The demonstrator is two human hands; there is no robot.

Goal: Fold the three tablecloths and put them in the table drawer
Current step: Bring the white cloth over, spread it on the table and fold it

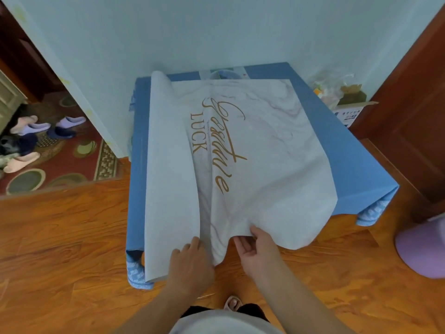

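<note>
Right now a marbled white tablecloth [265, 153], printed with gold script and the word LUCK, is lying spread over the surface [356, 165], which is itself wearing a plain blue tablecloth [349, 150] that is draping over the corners. The white cloth's left side is curling over in a long flap [168, 177], showing its pale underside, and its near edge is hanging off the front of the surface toward the person.

The left hand [190, 259] is lying on the near edge where the flap meets the printed face, fingers bent over the cloth; it seems to be gripping the fabric, though the hold itself is hidden. The right hand [257, 247] is pinching the near hem just beside it, thumb on top and fingers curling underneath.

Judging by this, the first fold of the first cloth is only getting under way; no folded cloth is showing, and neither a third cloth nor the drawer is visible. The next move probably calls for both hands carrying the near hem or the flap across, keeping edges lined up and the slippery sheet from sliding off.

Beyond, a cardboard box [349, 109] and a clear plastic bag [330, 88] are sitting at the far right corner, slippers [36, 131] are lying on a patterned rug [72, 169] to the left, and the wooden floor [60, 261] is running underneath.
</note>
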